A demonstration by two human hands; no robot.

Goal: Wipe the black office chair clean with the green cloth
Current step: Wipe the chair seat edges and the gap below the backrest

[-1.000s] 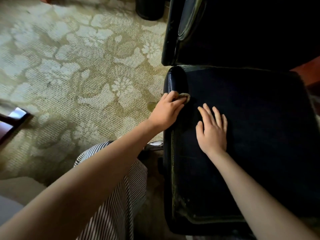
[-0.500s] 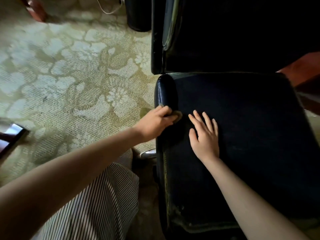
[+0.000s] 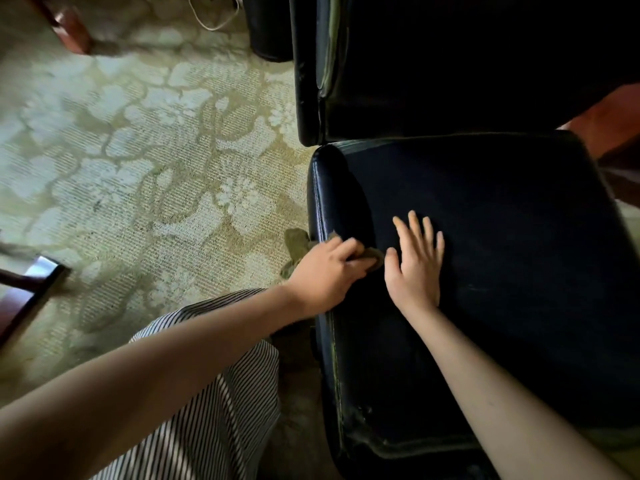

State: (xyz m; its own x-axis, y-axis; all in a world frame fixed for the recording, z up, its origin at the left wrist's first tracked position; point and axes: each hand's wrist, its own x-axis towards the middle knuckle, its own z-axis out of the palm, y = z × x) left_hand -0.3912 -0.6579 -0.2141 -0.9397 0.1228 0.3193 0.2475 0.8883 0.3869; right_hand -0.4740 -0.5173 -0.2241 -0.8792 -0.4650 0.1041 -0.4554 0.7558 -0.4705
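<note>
At the centre of the head view, the green cloth [image 3: 297,241] is gripped by the left hand [image 3: 329,268] on the left seat edge of the black office chair [image 3: 502,254]; the right hand [image 3: 417,268] is laid flat, fingers spread, alongside. Most of the chair is judged yet to be wiped.

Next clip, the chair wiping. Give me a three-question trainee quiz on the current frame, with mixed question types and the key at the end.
1. True or false: the right hand holds the green cloth.
2. Where does the left hand press the cloth? A) on the seat edge beside the carpet; B) on the backrest; C) in the seat's middle.
3. Fill in: the right hand lies open, fingers spread, flat on the chair's ____.
Key: 1 false; 2 A; 3 seat.
</note>
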